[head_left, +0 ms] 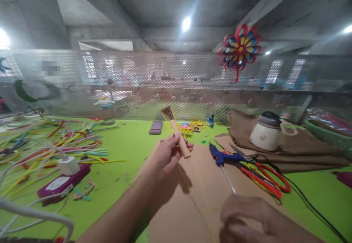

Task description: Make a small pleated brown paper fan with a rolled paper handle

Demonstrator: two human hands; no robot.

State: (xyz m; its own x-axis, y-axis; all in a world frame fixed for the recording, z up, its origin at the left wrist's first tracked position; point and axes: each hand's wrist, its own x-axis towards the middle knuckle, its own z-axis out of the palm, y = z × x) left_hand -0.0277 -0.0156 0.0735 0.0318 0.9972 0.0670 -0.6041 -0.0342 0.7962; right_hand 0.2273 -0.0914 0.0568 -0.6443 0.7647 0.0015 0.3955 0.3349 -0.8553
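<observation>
My left hand [168, 154] is raised over the cardboard sheet [192, 202] and grips a small broom-like bundle [177, 134], a tan wrapped handle with brown bristles fanning out at the top. My right hand [244, 217] is low at the bottom edge, fingers curled, pinching a thin clear stick [228, 178] that points up towards the blue glue gun [222, 156]. The right hand is blurred.
Many coloured strips [55, 140] litter the green table on the left, beside a purple box with a white charger [64, 177]. Red-handled scissors [264, 175], a white jar [266, 133] on brown cloth, a perforated screen and a paper pinwheel [239, 50] are to the right and behind.
</observation>
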